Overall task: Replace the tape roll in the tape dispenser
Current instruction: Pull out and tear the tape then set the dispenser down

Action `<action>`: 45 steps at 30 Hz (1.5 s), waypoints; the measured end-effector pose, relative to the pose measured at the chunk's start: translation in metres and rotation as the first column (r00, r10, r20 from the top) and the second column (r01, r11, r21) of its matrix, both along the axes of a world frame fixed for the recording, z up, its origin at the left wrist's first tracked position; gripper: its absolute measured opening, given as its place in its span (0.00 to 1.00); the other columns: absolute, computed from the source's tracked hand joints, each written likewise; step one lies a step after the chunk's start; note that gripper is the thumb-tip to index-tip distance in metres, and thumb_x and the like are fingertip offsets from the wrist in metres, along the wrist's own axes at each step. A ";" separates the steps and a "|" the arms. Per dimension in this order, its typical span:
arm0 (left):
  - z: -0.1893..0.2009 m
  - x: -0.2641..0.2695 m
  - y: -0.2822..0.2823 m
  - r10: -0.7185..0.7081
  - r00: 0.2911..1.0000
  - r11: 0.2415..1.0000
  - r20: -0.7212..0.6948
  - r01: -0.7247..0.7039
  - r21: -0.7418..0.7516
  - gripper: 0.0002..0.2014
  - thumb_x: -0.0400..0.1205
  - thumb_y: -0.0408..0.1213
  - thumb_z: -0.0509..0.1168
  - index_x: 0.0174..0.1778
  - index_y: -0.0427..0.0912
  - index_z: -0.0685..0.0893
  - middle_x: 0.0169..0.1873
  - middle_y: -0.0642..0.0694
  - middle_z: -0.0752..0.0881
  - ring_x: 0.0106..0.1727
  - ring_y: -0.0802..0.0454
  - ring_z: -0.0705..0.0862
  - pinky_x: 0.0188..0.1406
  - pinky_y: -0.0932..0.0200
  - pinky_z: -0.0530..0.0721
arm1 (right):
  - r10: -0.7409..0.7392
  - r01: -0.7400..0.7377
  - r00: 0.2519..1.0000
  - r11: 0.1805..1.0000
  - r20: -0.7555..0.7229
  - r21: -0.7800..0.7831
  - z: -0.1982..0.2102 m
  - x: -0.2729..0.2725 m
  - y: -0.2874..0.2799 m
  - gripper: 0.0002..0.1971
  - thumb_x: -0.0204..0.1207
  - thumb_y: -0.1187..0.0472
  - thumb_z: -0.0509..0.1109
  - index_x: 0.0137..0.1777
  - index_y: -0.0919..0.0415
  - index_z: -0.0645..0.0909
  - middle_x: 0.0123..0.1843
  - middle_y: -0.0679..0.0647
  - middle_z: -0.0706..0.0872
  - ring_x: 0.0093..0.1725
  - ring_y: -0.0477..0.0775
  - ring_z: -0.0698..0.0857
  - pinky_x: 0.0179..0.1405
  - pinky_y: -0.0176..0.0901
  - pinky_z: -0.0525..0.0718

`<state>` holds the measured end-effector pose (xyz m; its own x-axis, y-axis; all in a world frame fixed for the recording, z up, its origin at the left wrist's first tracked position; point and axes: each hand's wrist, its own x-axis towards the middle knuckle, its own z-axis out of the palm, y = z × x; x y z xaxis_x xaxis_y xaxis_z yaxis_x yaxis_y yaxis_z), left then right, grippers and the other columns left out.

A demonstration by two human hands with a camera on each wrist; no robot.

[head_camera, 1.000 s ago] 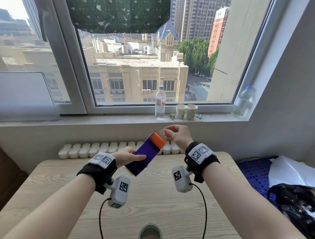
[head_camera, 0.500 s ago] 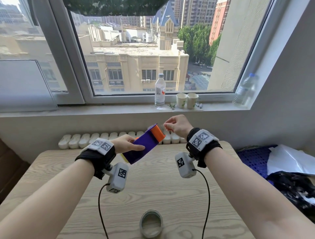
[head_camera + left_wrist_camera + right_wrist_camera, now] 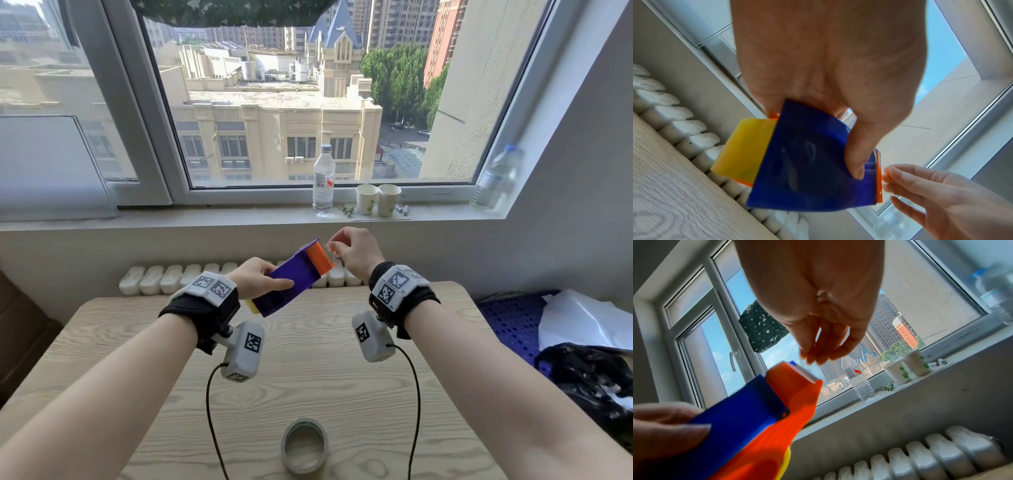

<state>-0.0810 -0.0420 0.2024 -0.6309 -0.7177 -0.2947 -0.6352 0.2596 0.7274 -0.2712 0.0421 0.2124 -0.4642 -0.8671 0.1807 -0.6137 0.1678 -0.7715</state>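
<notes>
My left hand point(image 3: 263, 282) grips a purple tape dispenser point(image 3: 294, 277) by its body and holds it tilted in the air above the table's far edge. Its orange cutter head point(image 3: 320, 257) points up and right, and a yellow part point(image 3: 744, 149) sticks out at the lower end. Just past the serrated blade point(image 3: 805, 371), my right hand point(image 3: 334, 245) has its fingertips point(image 3: 813, 356) bunched together and seems to pinch a faint clear strip of tape. A grey tape roll point(image 3: 304, 445) lies flat near the front edge of the wooden table point(image 3: 342, 394).
A white radiator point(image 3: 178, 279) runs behind the table under the windowsill point(image 3: 239, 216). On the sill stand a water bottle point(image 3: 323, 181), two paper cups point(image 3: 378, 199) and a second bottle point(image 3: 496, 178). Blue crate, white paper and black bag point(image 3: 589, 380) lie at the right.
The view has tipped downward, so the tape roll on the table shows fully. Both hands stay at the dispenser, with the right fingertips close to the orange head.
</notes>
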 end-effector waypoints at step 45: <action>-0.067 -0.001 0.027 0.007 0.996 0.997 0.084 -0.014 0.074 0.04 0.83 0.34 0.55 0.47 0.38 0.72 0.36 0.43 0.79 0.39 0.45 0.77 0.33 0.56 0.72 | 0.028 -0.028 1.000 0.996 0.003 0.082 -0.077 0.017 0.019 0.07 0.78 0.62 0.66 0.50 0.65 0.82 0.49 0.62 0.89 0.46 0.55 0.83 0.55 0.51 0.82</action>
<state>-0.0824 -0.0149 0.1358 -0.5944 -0.6982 -0.3991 -0.6970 0.1997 0.6887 -0.2540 0.0610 0.1358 -0.4396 -0.8917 0.1080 -0.6179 0.2130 -0.7569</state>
